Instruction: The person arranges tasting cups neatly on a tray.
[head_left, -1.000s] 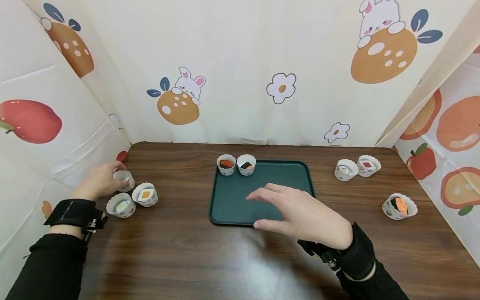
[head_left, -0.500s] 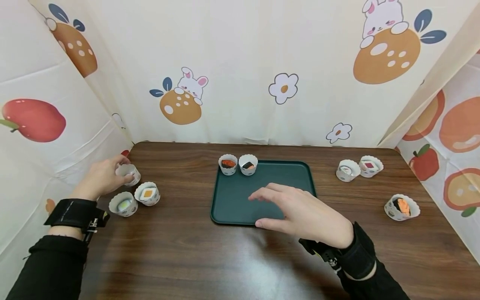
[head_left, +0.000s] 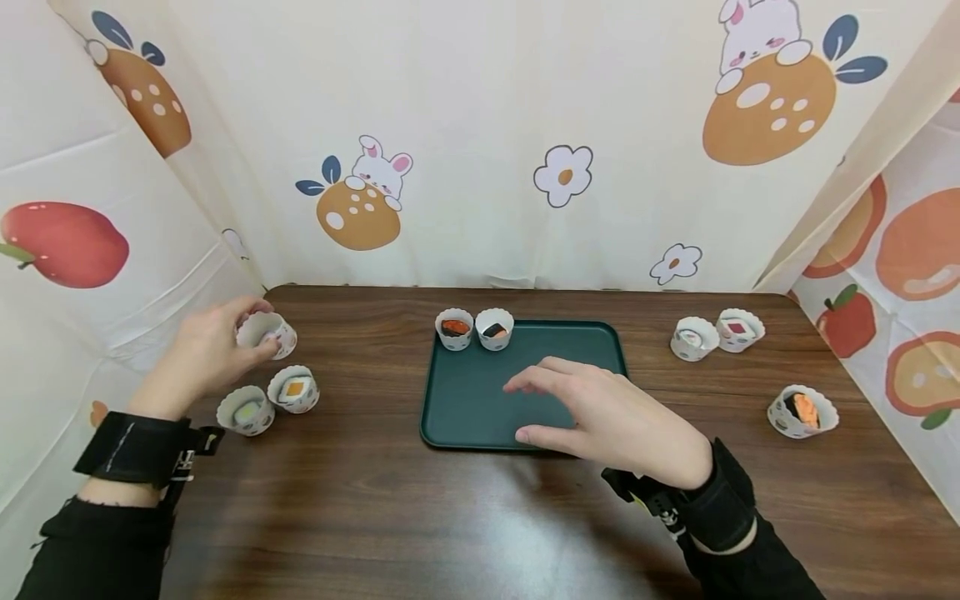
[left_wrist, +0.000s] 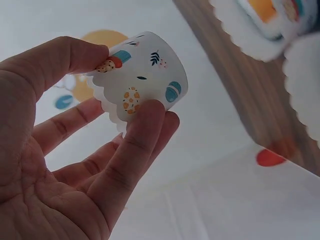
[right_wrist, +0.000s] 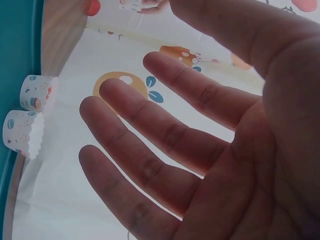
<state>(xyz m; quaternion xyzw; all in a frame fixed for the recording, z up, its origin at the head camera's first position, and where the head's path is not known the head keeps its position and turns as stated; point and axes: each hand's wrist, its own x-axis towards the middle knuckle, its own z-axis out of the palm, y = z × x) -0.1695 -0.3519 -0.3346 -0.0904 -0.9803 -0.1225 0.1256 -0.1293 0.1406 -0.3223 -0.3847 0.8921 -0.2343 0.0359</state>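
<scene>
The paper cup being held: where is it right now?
In the head view, the paper cup is near the far left corner of the table, in the left hand's grip, just beyond two other cups.

Pale glare on the brown table (head_left: 540,542); dimmer wrist views.

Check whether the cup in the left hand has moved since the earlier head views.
Yes: in the head image, the cup has shifted up and rightward, nearer the far edge of the table.
</scene>
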